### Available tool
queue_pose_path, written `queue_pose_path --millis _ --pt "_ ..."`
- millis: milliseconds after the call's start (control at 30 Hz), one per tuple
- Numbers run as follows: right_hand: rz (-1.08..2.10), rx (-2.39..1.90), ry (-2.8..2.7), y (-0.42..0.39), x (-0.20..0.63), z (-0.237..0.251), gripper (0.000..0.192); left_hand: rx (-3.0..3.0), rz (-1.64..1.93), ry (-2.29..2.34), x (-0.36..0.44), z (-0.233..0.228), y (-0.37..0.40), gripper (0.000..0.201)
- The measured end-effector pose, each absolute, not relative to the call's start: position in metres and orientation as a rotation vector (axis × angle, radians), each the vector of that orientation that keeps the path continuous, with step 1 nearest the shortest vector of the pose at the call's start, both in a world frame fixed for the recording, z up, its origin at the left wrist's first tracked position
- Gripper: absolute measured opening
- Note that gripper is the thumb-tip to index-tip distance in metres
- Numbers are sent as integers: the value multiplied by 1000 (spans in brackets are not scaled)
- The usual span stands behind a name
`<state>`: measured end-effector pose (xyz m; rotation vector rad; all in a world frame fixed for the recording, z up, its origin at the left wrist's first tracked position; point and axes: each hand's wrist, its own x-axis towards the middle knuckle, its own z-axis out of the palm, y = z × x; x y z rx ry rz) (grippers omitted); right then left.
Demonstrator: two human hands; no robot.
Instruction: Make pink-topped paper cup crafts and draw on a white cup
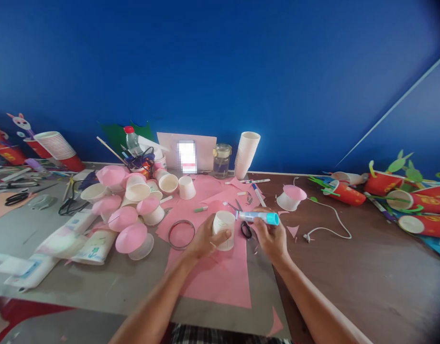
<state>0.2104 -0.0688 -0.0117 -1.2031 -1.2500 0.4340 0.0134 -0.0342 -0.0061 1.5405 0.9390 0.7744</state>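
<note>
A: Grip check: left hand point(205, 239) wraps paper cup point(224, 229) over pink sheet point(213, 277); right hand point(272, 236) clamps glue stick point(259, 217), tip at rim.

B: Risk: thin cup (likely flimsy) crushes or tips; glue smears sheet.

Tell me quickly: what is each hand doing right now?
Left hand: closed around a white paper cup.
Right hand: closed on a glue stick, its tip at the cup's rim.
</note>
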Motion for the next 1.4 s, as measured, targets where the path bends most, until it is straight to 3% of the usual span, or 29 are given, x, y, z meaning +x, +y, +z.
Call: queue_pose_path --millis 200,433,1033,1267,1400 --pt "717 -1008 -1021 -69 212 -17 30 1309 770 843 12 -10 -32 41" --pt "496 -1040 -1324 -84 199 3 30 1312 792 877 14 -6 -29 55" --pt "408 -1116 -1449 -80 207 10 31 1316 678 699 8 5 -31 47" --pt "656 -1120 -1132 -70 213 -4 29 1304 645 591 13 8 -38 52" --pt "823 -955 -854 -61 216 -6 27 1514 769 796 16 -1 -37 53"
